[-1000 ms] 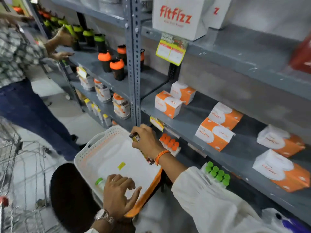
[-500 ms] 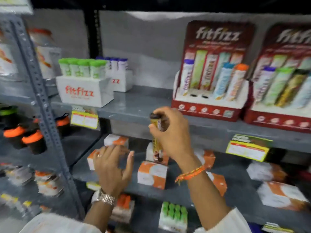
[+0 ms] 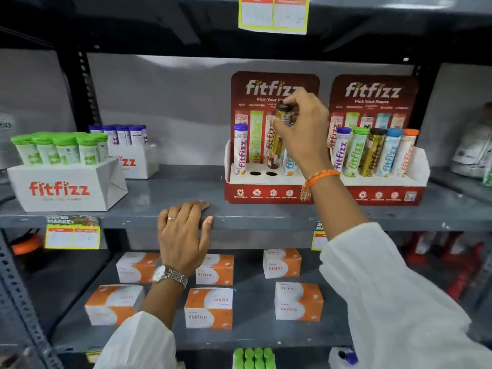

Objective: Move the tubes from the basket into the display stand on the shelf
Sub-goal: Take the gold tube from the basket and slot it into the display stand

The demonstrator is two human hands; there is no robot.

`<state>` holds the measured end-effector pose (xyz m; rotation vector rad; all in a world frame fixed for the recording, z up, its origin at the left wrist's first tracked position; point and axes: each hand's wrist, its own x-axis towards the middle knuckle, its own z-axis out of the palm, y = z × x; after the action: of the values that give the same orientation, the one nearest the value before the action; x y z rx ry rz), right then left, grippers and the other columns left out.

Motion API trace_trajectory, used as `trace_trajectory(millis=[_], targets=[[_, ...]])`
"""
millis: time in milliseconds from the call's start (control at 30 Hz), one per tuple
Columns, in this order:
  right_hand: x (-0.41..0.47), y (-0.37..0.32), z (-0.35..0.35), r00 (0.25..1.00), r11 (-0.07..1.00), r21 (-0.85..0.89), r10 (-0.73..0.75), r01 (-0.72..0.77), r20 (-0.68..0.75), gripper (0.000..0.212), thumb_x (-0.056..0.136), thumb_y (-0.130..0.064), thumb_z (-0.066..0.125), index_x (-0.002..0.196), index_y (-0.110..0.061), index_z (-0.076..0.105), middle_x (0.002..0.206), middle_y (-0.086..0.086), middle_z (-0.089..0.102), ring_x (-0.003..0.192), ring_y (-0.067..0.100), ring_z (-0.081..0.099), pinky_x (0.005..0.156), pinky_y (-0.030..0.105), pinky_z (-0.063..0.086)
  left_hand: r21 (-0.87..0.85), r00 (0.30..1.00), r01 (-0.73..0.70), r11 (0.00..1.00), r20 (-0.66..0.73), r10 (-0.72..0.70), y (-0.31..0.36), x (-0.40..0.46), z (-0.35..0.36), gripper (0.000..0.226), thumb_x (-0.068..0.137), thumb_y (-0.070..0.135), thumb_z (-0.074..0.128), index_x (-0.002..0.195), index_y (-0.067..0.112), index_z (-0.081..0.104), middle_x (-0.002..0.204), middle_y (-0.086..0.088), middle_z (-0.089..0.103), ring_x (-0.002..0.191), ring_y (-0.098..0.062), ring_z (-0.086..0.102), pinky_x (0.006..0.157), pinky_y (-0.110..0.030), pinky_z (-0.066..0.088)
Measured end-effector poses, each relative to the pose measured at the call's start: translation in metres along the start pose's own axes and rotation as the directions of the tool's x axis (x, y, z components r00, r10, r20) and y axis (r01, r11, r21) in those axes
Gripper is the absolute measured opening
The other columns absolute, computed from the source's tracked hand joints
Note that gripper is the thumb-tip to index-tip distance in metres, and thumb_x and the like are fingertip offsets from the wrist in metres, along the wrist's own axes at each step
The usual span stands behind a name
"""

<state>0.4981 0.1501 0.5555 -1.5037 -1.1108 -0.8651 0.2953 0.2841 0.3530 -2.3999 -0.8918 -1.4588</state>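
Note:
My right hand [image 3: 303, 129] grips the top of a brown-gold tube [image 3: 277, 139] and holds it upright, its lower end just above the right one of two empty holes [image 3: 271, 173] in the left red display stand [image 3: 266, 194]. That stand also holds a purple-capped tube [image 3: 240, 150] and a blue tube partly hidden behind my hand. My left hand [image 3: 183, 233] lies flat on the front edge of the grey shelf [image 3: 253, 222], holding nothing. The basket is out of view.
A second display stand [image 3: 383, 193], filled with several tubes, stands right beside the first. White cartons with green-capped [image 3: 61, 150] and purple-capped tubes [image 3: 122, 134] sit at the left. Orange-and-white boxes [image 3: 210, 307] fill the shelf below. A price tag [image 3: 274, 14] hangs overhead.
My right hand carried the tube up from the basket to the left display stand. My left hand left the basket and came to rest on the shelf edge. The view swung upward.

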Motion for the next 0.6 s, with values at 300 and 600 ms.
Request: trace_trajectory(millis=[300,600], targets=[[-0.007,0.007,0.021,0.992,0.996,-0.087,0.018,-0.007,0.125,0.027,0.082,-0.012,0.080,0.102,-0.011,0.061,0.109,0.005,0.062,0.098,0.014,0.055,0.073,0.004,0.032,0.027,1.000,-0.026,0.999,-0.009,0.027,-0.005,0.000,0.006,0.042,0.099,0.043,0.039,0.112,0.017,0.069,0.110,-0.004,0.071,0.093,-0.027,0.059,0.091,-0.042,0.035],[0.000,0.009,0.017,0.987,0.990,-0.137,0.058,-0.037,0.153,0.027,0.085,-0.020,0.079,0.103,-0.010,0.061,0.108,0.004,0.063,0.093,0.011,0.047,0.072,0.013,0.032,0.030,0.999,-0.024,0.999,-0.034,0.025,-0.004,-0.001,0.007,0.043,0.099,0.043,0.039,0.110,0.013,0.069,0.107,-0.008,0.071,0.094,-0.030,0.060,0.093,-0.042,0.034]])
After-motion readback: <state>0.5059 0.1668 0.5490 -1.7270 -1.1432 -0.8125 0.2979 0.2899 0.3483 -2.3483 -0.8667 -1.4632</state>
